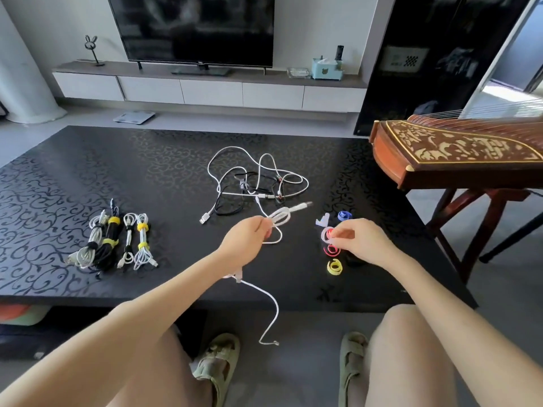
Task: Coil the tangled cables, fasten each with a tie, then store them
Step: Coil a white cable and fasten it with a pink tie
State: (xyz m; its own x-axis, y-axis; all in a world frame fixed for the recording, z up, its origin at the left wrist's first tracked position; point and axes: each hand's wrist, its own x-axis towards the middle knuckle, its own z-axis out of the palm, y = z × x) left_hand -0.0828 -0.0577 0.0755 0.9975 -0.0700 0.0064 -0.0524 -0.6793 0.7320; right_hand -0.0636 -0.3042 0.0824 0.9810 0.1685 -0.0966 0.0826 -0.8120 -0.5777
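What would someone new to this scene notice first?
Probably the two hands over the near side of the black patterned table: the left hand grips a folded white cable, and the right hand pinches a pale looped tie. Behind them a tangle of white and black cables lies mid-table, with tied cable bundles lined up at the left. A carved red-brown wooden zither juts in at the right.

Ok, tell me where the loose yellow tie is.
Head view, right of centre: the loose yellow tie lies on the black table, just this side of the red tie.
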